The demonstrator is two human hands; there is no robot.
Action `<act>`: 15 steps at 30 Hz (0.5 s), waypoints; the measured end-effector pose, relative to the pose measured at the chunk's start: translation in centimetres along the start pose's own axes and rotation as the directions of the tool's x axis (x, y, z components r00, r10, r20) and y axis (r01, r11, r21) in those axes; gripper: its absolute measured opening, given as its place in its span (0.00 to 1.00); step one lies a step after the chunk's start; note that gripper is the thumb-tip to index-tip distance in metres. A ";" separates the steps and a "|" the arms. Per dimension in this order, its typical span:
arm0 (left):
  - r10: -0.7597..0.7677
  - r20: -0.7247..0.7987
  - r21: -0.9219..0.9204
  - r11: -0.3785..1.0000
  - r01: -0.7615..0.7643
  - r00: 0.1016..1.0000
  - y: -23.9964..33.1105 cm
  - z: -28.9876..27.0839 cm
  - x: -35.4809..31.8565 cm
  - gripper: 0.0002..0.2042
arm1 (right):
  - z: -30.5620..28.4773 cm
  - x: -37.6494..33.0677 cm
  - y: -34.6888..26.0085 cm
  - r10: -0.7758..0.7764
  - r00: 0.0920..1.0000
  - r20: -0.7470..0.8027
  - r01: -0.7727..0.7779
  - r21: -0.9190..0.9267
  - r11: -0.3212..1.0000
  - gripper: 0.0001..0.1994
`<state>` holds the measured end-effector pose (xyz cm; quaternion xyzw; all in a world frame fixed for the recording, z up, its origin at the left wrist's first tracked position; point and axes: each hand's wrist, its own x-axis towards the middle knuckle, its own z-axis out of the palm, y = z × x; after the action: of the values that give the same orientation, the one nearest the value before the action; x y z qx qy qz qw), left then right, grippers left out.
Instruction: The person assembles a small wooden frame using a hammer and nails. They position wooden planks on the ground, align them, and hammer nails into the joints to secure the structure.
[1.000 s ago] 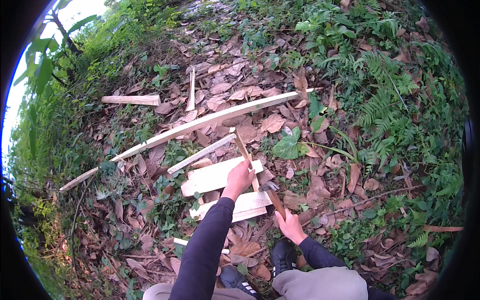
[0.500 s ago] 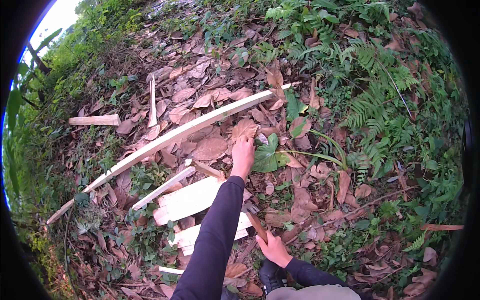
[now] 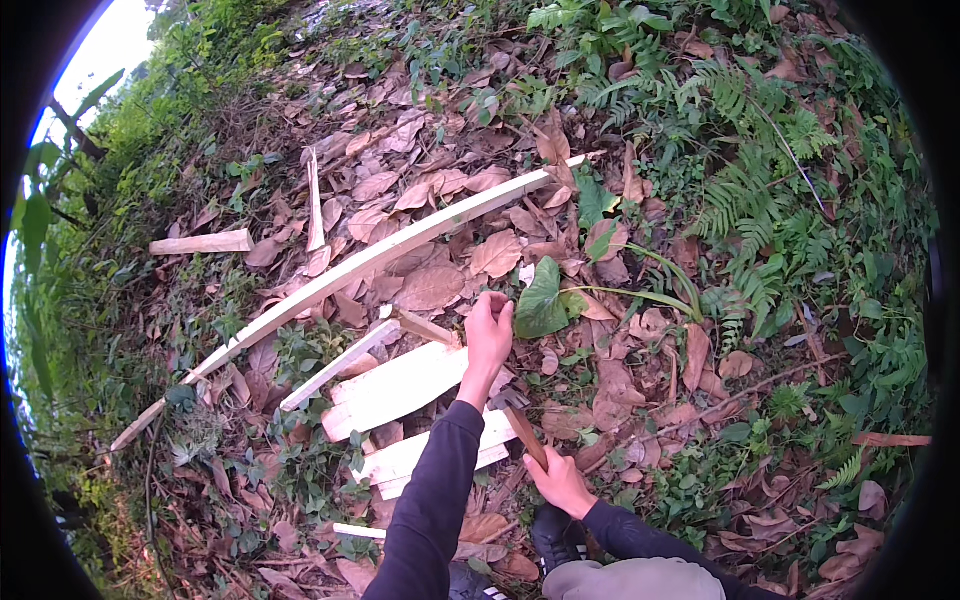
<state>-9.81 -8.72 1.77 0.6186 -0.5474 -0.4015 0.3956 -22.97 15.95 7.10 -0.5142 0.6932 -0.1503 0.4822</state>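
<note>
My left hand hovers just past the pale boards, its fingers curled together; whatever they may hold is too small to make out. Beneath it and to the left lies a wide pale board with a shorter wood stub at its far edge. My right hand grips a hammer by its brown wooden handle. The hammer's dark metal head points away from me, beside the right end of a second set of pale boards.
A long pale timber strip stretches diagonally beyond the boards. A narrower stick and two wood offcuts, one lying sideways and one pointing away, are to the left. A broad green leaf, brown dry leaves and ferns cover the ground.
My left hand has drawn back toward me from the dry leaf near the long strip, fingers still curled. The right hand keeps its hold on the hammer. The view has shifted slightly.
</note>
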 end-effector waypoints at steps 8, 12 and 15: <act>-0.137 -0.196 -0.400 0.915 0.049 0.971 -2.3 -5.8 -8.9 0.10 | 0.9 -0.8 -0.7 -0.034 0.999 -0.038 0.035 0.025 0.999 0.20; -0.353 -0.271 -0.558 0.815 0.153 0.895 -4.7 -8.5 -13.6 0.11 | 0.9 -1.0 -0.3 -0.054 0.995 -0.081 0.054 0.003 0.999 0.20; -0.402 -0.201 -0.692 0.704 0.162 0.893 -5.7 -10.0 -15.9 0.12 | 1.1 0.0 1.2 -0.036 0.997 -0.071 0.039 0.039 0.998 0.19</act>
<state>0.26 8.05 1.11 0.5756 -0.1913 -0.5126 0.6077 -22.72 16.78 5.67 -0.5115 0.6967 -0.1913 0.4651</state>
